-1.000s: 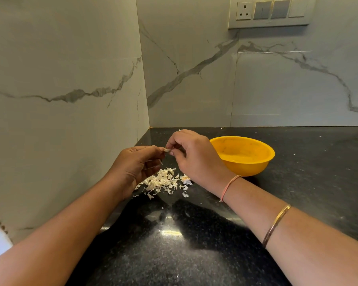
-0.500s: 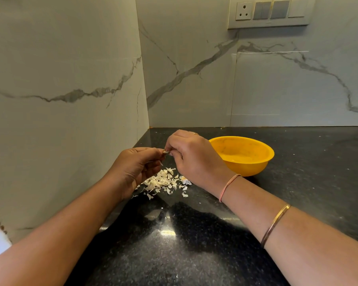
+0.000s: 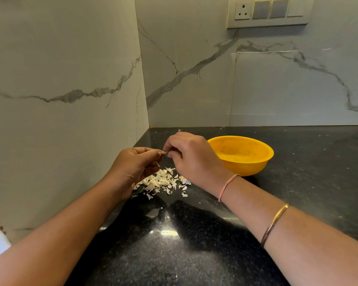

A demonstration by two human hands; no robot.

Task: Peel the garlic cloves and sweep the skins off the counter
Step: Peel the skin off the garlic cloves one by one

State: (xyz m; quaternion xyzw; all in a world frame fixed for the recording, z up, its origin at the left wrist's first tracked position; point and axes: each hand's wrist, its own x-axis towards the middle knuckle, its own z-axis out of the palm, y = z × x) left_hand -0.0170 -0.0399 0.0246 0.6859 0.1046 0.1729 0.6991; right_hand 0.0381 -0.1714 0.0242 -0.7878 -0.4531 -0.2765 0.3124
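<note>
Both hands meet just left of the yellow plastic bowl (image 3: pixel 246 168), raised a little above the black speckled tabletop (image 3: pixel 297 182). The left hand (image 3: pixel 132 166) has its fingers curled, with thumb and forefinger pinching a small garlic clove (image 3: pixel 164 152). The right hand (image 3: pixel 192 159) is curled too, and its fingertips nip the same clove from the bowl's side. Only a sliver of the clove shows between the fingertips, so how much skin it wears cannot be told.

Below the hands, left of the bowl and nearer the camera than its rim, a loose heap of pale garlic skins (image 3: pixel 161 181) lies on the tabletop, with a few stray flakes at its edge. The bowl's visible inside looks bare, though the right hand hides its left edge.

The right forearm carries a pink thread band (image 3: pixel 227 186) and a gold bangle (image 3: pixel 274 223). A switch panel (image 3: pixel 268 12) sits on the marble wall high above the bowl.
</note>
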